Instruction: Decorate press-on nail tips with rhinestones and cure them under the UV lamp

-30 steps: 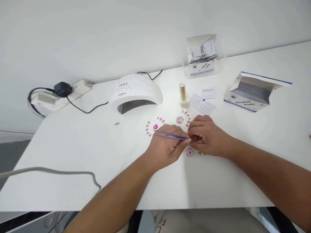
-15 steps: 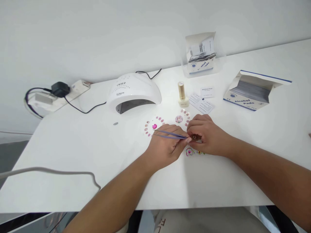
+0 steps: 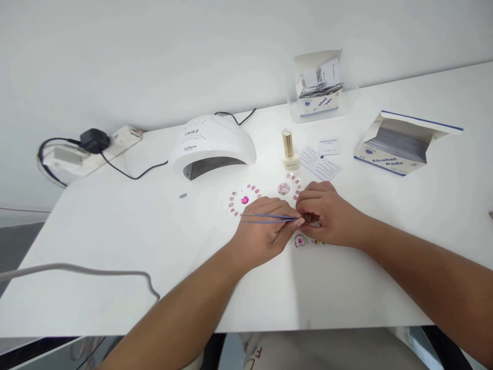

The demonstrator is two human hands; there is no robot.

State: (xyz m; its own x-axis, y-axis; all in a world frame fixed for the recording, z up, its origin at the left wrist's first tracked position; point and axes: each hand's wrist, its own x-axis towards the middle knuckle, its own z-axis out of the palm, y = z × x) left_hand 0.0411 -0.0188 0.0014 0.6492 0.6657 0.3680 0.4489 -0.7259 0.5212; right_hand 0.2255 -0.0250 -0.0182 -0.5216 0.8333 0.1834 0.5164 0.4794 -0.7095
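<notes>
My left hand (image 3: pixel 265 228) and my right hand (image 3: pixel 335 216) meet over the white table, fingertips touching. Thin bluish tweezers (image 3: pixel 265 219) lie across the back of my left hand. Their prongs stand apart at the left, and their other end is at the closed left thumb and fingers. The closed right fingers curl around a small brownish, shiny thing (image 3: pixel 308 218), too hidden to name. Near the left knuckles, a pink gem (image 3: pixel 245 200) sits inside a ring of small stickers. A pale round gem (image 3: pixel 284 189) lies beyond the fingers, and colourful gem stickers (image 3: pixel 300 241) show below them.
A white nail lamp (image 3: pixel 211 146) stands at back left, beside a power strip (image 3: pixel 103 154). Behind my hands are a polish bottle (image 3: pixel 290 151), alcohol pad packets (image 3: pixel 321 163) and two alcohol pad boxes (image 3: pixel 389 151). A grey cable (image 3: pixel 96 271) crosses the left front.
The prong ends of the tweezers have tilted slightly downward over the left hand. Both hands otherwise stay in place.
</notes>
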